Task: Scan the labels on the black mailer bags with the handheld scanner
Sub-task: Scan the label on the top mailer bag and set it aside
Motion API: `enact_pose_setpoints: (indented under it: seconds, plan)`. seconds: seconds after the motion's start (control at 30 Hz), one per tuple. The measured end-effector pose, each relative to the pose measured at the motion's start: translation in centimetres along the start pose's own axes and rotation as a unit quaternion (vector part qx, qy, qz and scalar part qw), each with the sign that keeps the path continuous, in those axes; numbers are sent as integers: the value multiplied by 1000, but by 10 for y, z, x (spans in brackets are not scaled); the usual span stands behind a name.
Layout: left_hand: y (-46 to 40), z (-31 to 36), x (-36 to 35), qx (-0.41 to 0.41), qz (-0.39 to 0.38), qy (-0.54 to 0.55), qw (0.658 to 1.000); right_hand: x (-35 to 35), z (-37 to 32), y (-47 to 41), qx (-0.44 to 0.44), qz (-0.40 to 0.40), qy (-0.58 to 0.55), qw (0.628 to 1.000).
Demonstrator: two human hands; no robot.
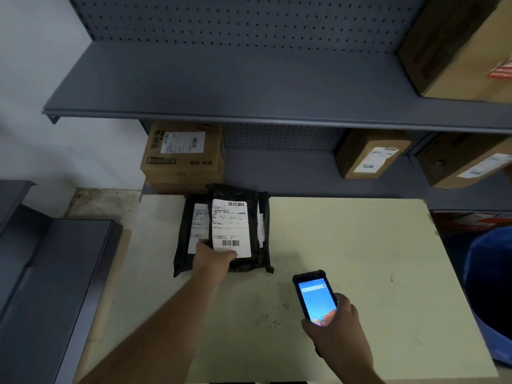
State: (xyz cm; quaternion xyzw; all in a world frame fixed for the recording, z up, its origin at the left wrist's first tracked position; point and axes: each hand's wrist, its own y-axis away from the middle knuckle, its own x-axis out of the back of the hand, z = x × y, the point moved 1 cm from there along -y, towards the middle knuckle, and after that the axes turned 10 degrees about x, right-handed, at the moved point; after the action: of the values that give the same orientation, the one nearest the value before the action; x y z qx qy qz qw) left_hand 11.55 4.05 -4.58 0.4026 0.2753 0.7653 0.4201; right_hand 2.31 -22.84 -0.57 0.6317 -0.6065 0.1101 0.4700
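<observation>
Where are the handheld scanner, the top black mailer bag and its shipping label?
handheld scanner (315, 297): head view, on its lit screen.
top black mailer bag (235, 193): head view, on the bare upper edge.
shipping label (231, 227): head view, on its white middle.

Grey metal shelving (249, 79) with perforated back panel (235, 20), cardboard boxes (182, 156) on upper and lower shelves, pale yellow-green bench (346, 259) in front, white wall (33, 65) at left, stained floor (102, 203), dim light.
</observation>
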Motion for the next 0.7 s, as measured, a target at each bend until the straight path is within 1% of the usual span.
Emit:
enact_pose_setpoints:
  seconds: [0.17,0.33,0.53,0.6,0.7]
  plan:
    - [0,-8,1,-1,-32,7,999,22,-21,4,30,-22,18,999]
    - [9,-14,-1,-5,-55,24,998,46,-39,6,43,-63,21,997]
    - [25,-19,-8,-42,-94,53,993,74,-63,6,44,-138,-4,989]
    - [31,-20,-11,-56,-96,61,992,82,-70,8,48,-158,-15,986]
    - [39,-20,-14,-76,-75,70,992,89,-82,12,43,-189,-33,981]
